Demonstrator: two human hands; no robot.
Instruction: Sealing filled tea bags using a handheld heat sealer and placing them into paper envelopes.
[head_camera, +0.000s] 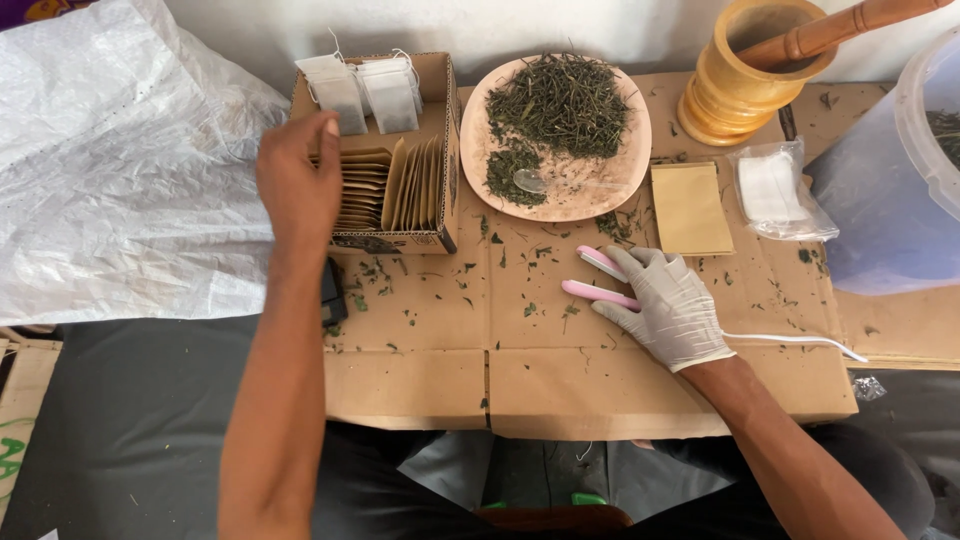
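Head view: bare left hand (298, 185) reached over the open brown cardboard box (447, 150), its fingers loosely curled and holding nothing, thumb tip just beside the white filled tea bags (362, 92) standing at the back; gloved right hand (668, 305) lay flat on the cardboard-covered table (420, 385), fingers spread and pressing the pink handheld sealer (600, 280).
Risk at the box: the upright bags stood loosely with thin strings; a careless reach could have toppled them onto the tan paper envelopes (385, 185) filed below.
Risk at the sealer: its white cord (800, 340) trailed to the right edge; a snag could have dragged the tool; its jaws looked open, and the gloved fingers lay close to them.
Risk at the plate: the round pink plate (480, 150) of dried green herb touched the box; a nudge could have spilled more leaf.
Tea bags' look: small, white, rectangular, soft.
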